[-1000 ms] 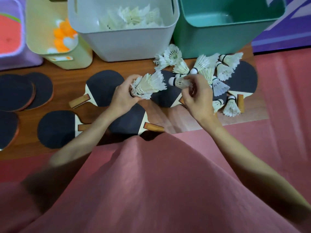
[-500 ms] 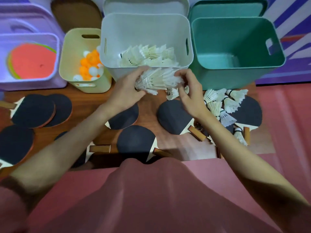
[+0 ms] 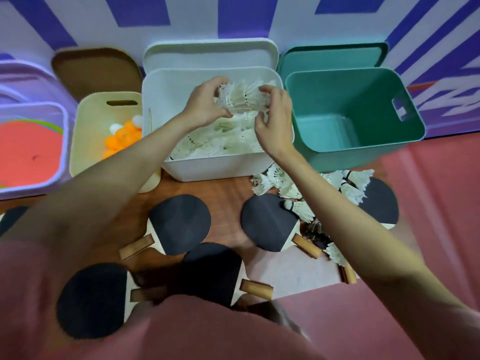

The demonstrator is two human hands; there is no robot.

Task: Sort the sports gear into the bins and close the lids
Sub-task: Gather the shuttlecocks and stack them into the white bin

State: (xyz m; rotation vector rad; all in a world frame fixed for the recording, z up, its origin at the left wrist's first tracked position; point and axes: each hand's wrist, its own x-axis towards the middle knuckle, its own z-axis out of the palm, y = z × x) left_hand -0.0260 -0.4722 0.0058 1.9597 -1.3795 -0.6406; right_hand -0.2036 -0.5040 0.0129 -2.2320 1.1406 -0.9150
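Over the open white bin (image 3: pixel 207 167) my left hand (image 3: pixel 205 102) and my right hand (image 3: pixel 274 120) hold a bunch of white shuttlecocks (image 3: pixel 241 96) between them, fingers curled round it on both sides. The bin holds several more shuttlecocks (image 3: pixel 220 141). Loose shuttlecocks (image 3: pixel 293 193) lie on the wooden board in front of the empty green bin (image 3: pixel 363 154). Several black table tennis paddles (image 3: pixel 179 222) lie on the board nearer to me. A cream bin (image 3: pixel 88 131) at the left holds orange and white balls (image 3: pixel 122 136).
A purple bin (image 3: pixel 62 141) with red discs stands at far left. Lids lean behind the bins: brown (image 3: pixel 96 68), white (image 3: pixel 207 55), green (image 3: pixel 332 58). A red mat (image 3: pixel 436 190) lies to the right of the board. My pink shirt fills the bottom of the view.
Both hands rose from the board with the bunch of shuttlecocks and carried it forward, from the white bin's front edge to above its inside.
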